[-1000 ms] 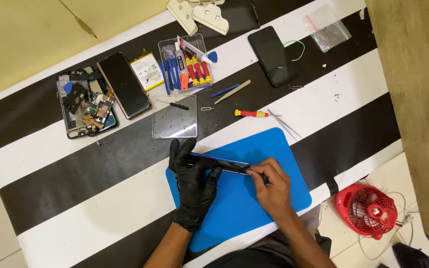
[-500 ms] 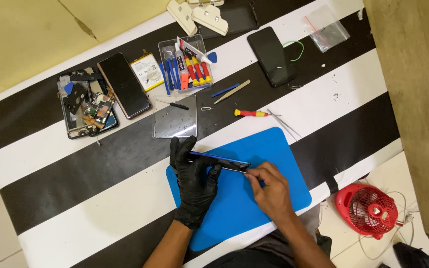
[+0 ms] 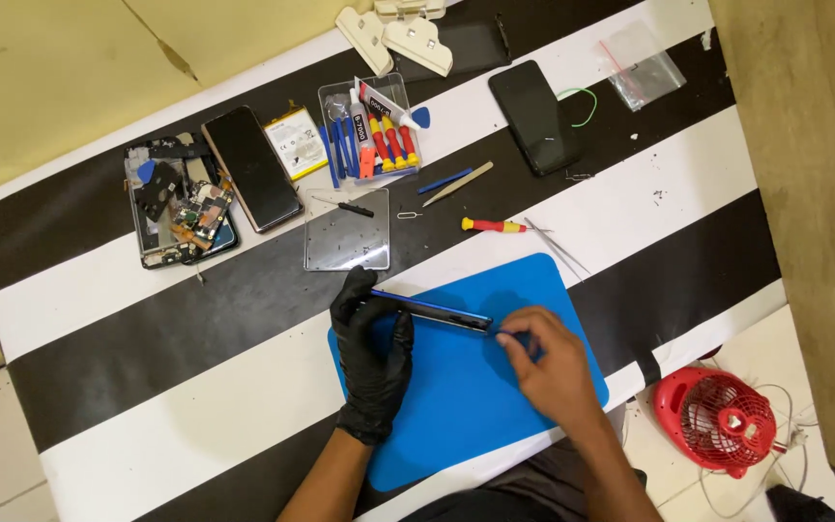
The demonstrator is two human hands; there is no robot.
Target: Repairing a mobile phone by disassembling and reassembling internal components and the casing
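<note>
Blue mat (image 3: 475, 406) lies on the black-and-white striped counter (image 3: 147, 377), and both hands work over it. The left hand (image 3: 371, 353), in a black glove, has its fingers (image 3: 355, 295) closed around one end of a phone (image 3: 432, 311) held on edge above the mat's upper part. The bare right hand (image 3: 553, 365) is at the phone's other end, its fingers (image 3: 524, 338) pinched on a small blue tool (image 3: 506, 334) that touches the phone's corner. Just beyond the left hand lies a clear plate (image 3: 347, 242). Farther up stand a tray of tools (image 3: 371, 130), a dark phone (image 3: 251, 181) beside an opened one (image 3: 178, 213), and another dark phone (image 3: 535, 116). A red-handled screwdriver (image 3: 495, 225) and tweezers (image 3: 558, 246) lie near the mat's top edge. A red fan (image 3: 722, 420) sits on the floor, off the counter's right corner.
</note>
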